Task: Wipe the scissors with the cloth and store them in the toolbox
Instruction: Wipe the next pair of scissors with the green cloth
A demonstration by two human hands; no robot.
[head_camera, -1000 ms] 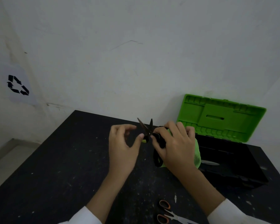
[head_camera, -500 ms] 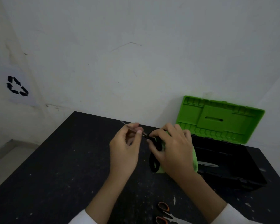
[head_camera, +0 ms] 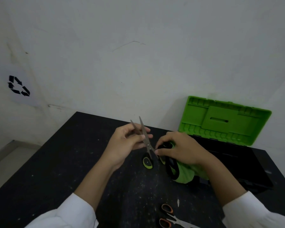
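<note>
1. The black speckled surface (head_camera: 59, 170) meets the white wall (head_camera: 138, 63) along its far edge. Its left edge runs diagonally toward the viewer, with pale floor (head_camera: 5, 160) below it.
2. The widest bare stretch of surface lies left of the left hand (head_camera: 127, 145). To the right, the toolbox (head_camera: 237, 163) stands close to the right hand (head_camera: 179, 150).
3. The black-and-green scissors (head_camera: 145, 137) are held above the middle of the surface with their blades spread and pointing up and away.
4. The left hand's grip is closed on the blades, with thumb and fingers pinching them.
5. The right hand's grip is curled around one handle loop together with the green cloth (head_camera: 186, 174), which bunches under the palm. The other loop hangs free between the hands.
6. The toolbox is open. Its green lid (head_camera: 224, 119) stands up against the wall and its black tray faces up. The inside is too dark to tell what it holds.
7. Orange-handled scissors (head_camera: 167, 216) lie flat on the surface near the person, between the white sleeves (head_camera: 69, 213). A small white scrap (head_camera: 178, 202) lies just beside them.
8. A black recycling symbol (head_camera: 19, 86) is printed on the wall at the left. No readable lettering shows on the toolbox or the scissors.
</note>
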